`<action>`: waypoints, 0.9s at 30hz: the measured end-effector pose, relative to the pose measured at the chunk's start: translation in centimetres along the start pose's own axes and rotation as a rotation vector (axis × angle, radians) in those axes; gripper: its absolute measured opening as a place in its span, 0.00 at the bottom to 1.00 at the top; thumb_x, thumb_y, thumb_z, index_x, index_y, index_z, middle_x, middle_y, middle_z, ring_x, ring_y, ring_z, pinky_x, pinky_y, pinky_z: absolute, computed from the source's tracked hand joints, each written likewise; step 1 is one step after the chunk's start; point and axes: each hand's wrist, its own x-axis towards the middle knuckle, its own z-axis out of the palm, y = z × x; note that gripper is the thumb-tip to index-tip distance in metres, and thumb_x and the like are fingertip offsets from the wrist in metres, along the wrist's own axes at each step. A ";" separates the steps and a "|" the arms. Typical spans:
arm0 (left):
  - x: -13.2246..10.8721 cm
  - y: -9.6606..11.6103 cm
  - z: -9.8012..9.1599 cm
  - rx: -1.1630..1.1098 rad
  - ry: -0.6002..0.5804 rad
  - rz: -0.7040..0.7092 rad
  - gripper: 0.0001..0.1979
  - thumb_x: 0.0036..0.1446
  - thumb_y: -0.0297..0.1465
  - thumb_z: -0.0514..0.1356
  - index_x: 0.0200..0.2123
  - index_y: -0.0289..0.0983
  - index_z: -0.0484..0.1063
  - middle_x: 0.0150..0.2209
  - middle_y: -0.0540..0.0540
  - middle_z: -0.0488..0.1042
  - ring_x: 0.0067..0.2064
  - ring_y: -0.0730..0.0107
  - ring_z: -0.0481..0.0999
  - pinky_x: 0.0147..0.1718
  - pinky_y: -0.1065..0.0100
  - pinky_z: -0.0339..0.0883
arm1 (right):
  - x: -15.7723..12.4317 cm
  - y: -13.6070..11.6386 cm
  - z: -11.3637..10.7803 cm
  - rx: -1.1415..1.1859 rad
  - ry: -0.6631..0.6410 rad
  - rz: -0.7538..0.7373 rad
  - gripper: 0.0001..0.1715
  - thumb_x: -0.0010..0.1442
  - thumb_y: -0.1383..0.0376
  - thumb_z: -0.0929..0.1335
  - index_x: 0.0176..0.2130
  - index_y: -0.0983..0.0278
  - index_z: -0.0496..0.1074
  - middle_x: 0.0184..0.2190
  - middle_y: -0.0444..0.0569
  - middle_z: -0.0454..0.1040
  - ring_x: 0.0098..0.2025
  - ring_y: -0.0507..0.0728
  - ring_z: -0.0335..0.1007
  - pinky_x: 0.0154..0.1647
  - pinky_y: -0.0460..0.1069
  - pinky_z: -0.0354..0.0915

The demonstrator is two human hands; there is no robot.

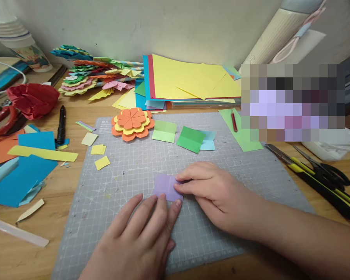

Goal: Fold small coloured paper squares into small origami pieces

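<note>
A small purple paper square [165, 184] lies on the grey gridded cutting mat [128, 241], with crease lines across it. At its right edge my right hand [218, 190] is closed, thumb and fingers together on the paper. My left hand [142, 229] rests with fingers stretched out and its fingertips along the paper's lower edge. Beyond the hands lie a light green folded square [164, 131], a dark green one [190, 139] and a light blue one [209, 140] partly beneath it. A layered orange and yellow paper flower [132, 123] sits at their left.
Coloured paper sheets [192, 79] are stacked by the wall, beside paper fans [84, 74]. At right lie a yellow-black utility knife [317, 182] and scissors [326, 171]. Blue scraps [26, 179], a black pen [61, 124] and red crumpled paper [33, 100] occupy the left.
</note>
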 end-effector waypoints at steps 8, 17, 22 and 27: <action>-0.2 0.5 0.2 -0.007 -0.007 -0.021 0.19 0.67 0.36 0.47 0.57 0.44 0.66 0.51 0.53 0.74 0.53 0.64 0.66 0.58 0.58 0.47 | 0.1 -0.4 0.1 0.066 -0.018 0.129 0.12 0.56 0.77 0.63 0.37 0.66 0.71 0.41 0.51 0.72 0.45 0.56 0.66 0.49 0.54 0.63; -0.1 0.4 0.2 0.036 0.083 0.004 0.18 0.66 0.33 0.47 0.50 0.39 0.74 0.48 0.49 0.77 0.49 0.63 0.71 0.54 0.60 0.53 | 0.4 -0.7 0.5 0.109 -0.049 0.280 0.05 0.57 0.72 0.65 0.30 0.63 0.65 0.44 0.49 0.65 0.49 0.56 0.62 0.52 0.54 0.60; 0.2 0.4 -0.2 0.038 0.127 0.015 0.19 0.67 0.30 0.45 0.46 0.35 0.76 0.47 0.47 0.78 0.47 0.63 0.73 0.52 0.61 0.57 | 0.8 -1.3 0.4 0.119 -0.057 0.361 0.06 0.56 0.71 0.66 0.28 0.63 0.66 0.44 0.49 0.65 0.49 0.56 0.62 0.53 0.55 0.60; 0.3 0.4 -0.4 0.067 0.142 0.023 0.19 0.66 0.29 0.45 0.46 0.34 0.76 0.47 0.46 0.78 0.46 0.63 0.74 0.51 0.61 0.59 | 1.1 -1.5 0.6 0.119 -0.053 0.399 0.08 0.54 0.70 0.67 0.26 0.63 0.65 0.43 0.48 0.64 0.49 0.57 0.62 0.52 0.55 0.60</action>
